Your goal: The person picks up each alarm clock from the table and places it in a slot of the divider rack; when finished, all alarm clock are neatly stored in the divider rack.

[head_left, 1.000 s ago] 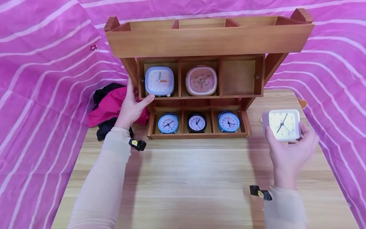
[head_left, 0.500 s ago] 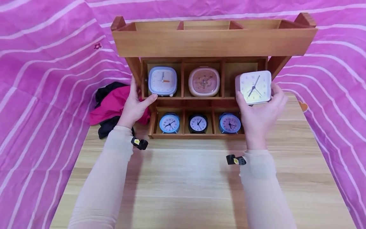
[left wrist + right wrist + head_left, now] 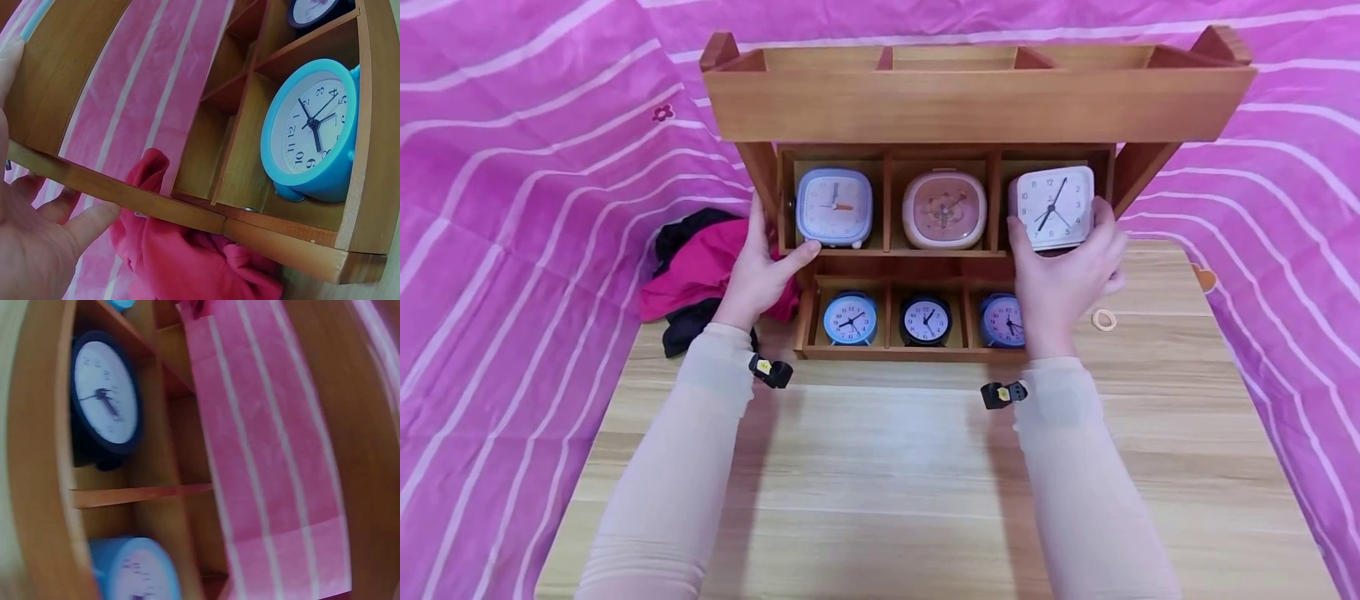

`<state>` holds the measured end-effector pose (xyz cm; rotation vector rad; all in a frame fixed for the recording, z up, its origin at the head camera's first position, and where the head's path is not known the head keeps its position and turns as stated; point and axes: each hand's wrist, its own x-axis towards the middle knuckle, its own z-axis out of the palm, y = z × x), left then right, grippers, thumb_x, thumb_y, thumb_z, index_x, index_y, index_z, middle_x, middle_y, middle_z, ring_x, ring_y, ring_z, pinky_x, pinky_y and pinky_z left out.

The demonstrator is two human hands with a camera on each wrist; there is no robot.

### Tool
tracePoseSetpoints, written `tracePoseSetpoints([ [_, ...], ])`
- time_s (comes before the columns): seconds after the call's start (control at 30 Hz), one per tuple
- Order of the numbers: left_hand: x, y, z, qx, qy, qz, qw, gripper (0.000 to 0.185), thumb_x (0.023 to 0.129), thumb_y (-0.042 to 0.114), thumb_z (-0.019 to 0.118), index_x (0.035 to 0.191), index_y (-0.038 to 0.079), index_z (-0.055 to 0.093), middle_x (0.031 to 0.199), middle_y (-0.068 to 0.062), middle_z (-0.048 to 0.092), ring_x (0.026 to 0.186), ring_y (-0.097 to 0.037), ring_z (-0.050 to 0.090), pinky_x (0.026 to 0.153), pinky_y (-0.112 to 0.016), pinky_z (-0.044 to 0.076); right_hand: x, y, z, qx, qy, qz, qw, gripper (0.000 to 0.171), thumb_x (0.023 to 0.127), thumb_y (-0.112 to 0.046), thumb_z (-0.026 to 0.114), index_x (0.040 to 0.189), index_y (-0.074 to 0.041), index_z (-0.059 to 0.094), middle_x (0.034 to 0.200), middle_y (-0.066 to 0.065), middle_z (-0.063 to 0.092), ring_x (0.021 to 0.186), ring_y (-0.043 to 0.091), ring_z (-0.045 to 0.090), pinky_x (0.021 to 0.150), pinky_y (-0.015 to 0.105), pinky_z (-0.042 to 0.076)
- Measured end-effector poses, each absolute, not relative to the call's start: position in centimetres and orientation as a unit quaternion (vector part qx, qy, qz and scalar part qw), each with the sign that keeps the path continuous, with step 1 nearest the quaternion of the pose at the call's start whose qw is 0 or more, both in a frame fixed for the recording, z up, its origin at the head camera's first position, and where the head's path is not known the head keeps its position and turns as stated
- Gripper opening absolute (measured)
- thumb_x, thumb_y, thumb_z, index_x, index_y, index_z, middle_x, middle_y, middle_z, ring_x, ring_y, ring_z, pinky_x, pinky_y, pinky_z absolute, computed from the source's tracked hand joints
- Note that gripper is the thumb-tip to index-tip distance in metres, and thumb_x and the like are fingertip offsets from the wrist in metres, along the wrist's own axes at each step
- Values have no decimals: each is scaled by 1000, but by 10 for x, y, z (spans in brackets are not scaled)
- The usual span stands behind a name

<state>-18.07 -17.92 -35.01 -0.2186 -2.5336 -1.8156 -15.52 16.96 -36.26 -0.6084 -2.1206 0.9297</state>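
A tiered wooden shelf (image 3: pixel 977 108) stands at the back of the table. My left hand (image 3: pixel 756 283) grips its left side, the thumb at the middle tier's front edge; in the left wrist view the fingers pass behind the side board. A white square alarm clock (image 3: pixel 1054 208) is held between thumb and fingers of my right hand (image 3: pixel 1067 279), at the middle tier's right compartment. Left of it in that tier are a pink rounded clock (image 3: pixel 943 210) and a blue-rimmed square clock (image 3: pixel 834 207). The right wrist view shows neither my right hand nor the white clock.
In the bottom tier stand a light blue round clock (image 3: pixel 850 319), a black one (image 3: pixel 926 322) and another blue one (image 3: pixel 1000 320), partly covered by my right hand. Pink and black cloth (image 3: pixel 700 271) lies left of the shelf. A small tan ring (image 3: pixel 1104 319) lies to the right.
My right hand has carried the white alarm clock leftward and up from beside the shelf to the middle tier's right compartment. My left hand has kept its grip on the shelf's side.
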Motion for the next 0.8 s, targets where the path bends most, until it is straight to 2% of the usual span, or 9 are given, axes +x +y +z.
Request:
tracePoseSetpoints([
  [0.27, -179, -173, -349, -69, -812, -580, 3, 104, 97, 26, 76, 169, 32, 1, 172, -3, 22, 156, -27, 29, 125, -48, 30, -160, 169, -371, -256, -832, 333, 362, 95, 79, -81, 68, 151, -23, 45, 145, -4, 50, 135, 5, 41, 109, 36, 22],
  [0.4, -179, -172, -347, -71, -813, -578, 3, 104, 97, 26, 75, 169, 32, 0, 173, -4, 22, 156, -28, 29, 125, -47, 30, -161, 168, -360, -283, -846, 331, 309, 94, 80, -78, 68, 150, -21, 42, 146, -1, 48, 138, 10, 38, 110, 39, 22],
  [0.6, -177, -174, -347, -65, -815, -576, -1, 104, 98, 29, 75, 168, 35, -1, 173, -3, 21, 156, -29, 28, 125, -49, 29, -160, 169, -341, -307, -887, 279, 202, 97, 79, -75, 71, 148, -14, 39, 141, 9, 52, 136, 27, 44, 108, 53, 22],
  [0.7, -177, -174, -347, -64, -815, -576, -5, 104, 98, 30, 74, 168, 35, -1, 173, -2, 20, 157, -29, 28, 125, -49, 28, -159, 170, -339, -308, -897, 260, 183, 101, 80, -76, 69, 150, -12, 36, 144, 11, 50, 137, 30, 44, 108, 57, 20],
  [0.8, -178, -174, -347, -62, -819, -570, -4, 104, 97, 30, 75, 168, 36, -1, 173, -1, 21, 156, -28, 29, 125, -49, 29, -158, 170, -341, -304, -897, 260, 187, 102, 81, -77, 67, 153, -12, 34, 146, 12, 48, 139, 30, 42, 108, 57, 20],
])
